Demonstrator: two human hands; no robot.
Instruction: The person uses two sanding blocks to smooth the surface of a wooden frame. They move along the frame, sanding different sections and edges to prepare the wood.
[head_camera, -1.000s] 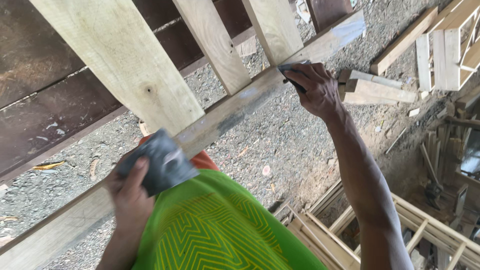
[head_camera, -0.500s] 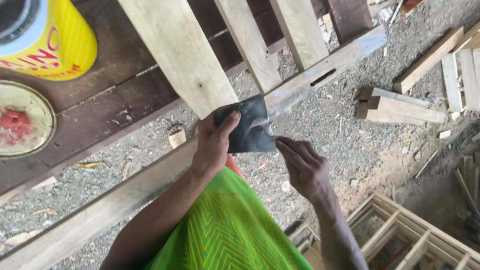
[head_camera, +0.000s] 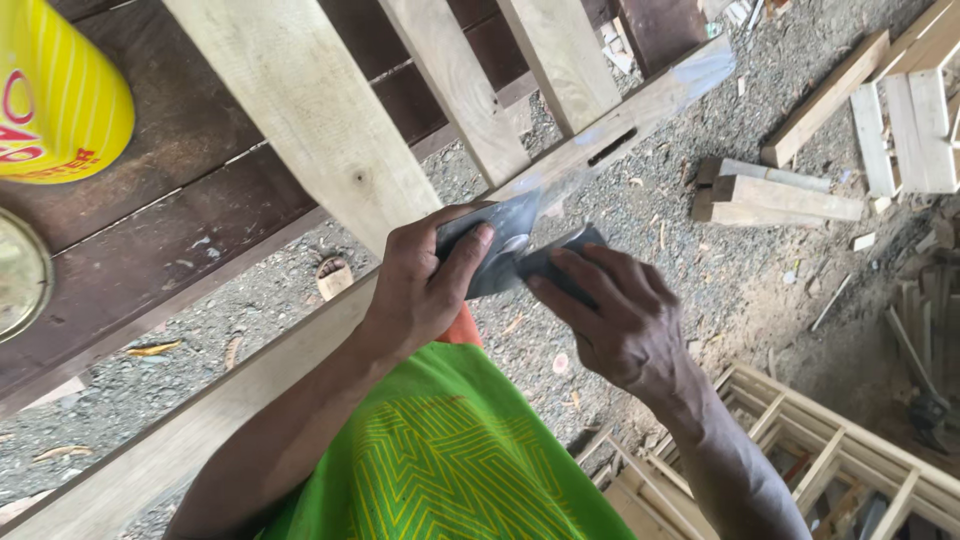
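- My left hand (head_camera: 425, 285) sits at centre frame, fingers and thumb closed in a pinch on the left part of a dark grey sheet of sandpaper (head_camera: 505, 250).
- My right hand (head_camera: 610, 315) is just right of centre, fingertips curled over the sheet's right edge and gripping it; the two hands are close together with the sheet between them.
- The sandpaper lies at centre frame, over the long wooden rail (head_camera: 250, 390) that runs from lower left to upper right.
- Three pale wooden slats (head_camera: 310, 110) rise from that rail toward the top edge of the frame.
- A yellow can (head_camera: 60, 100) stands at upper left on a dark brown board surface (head_camera: 190, 200).
- Short timber offcuts (head_camera: 775, 195) lie on gravel at upper right.
- A light wooden frame (head_camera: 820, 450) rests at lower right.
- My green patterned shirt (head_camera: 450, 460) fills the bottom centre.
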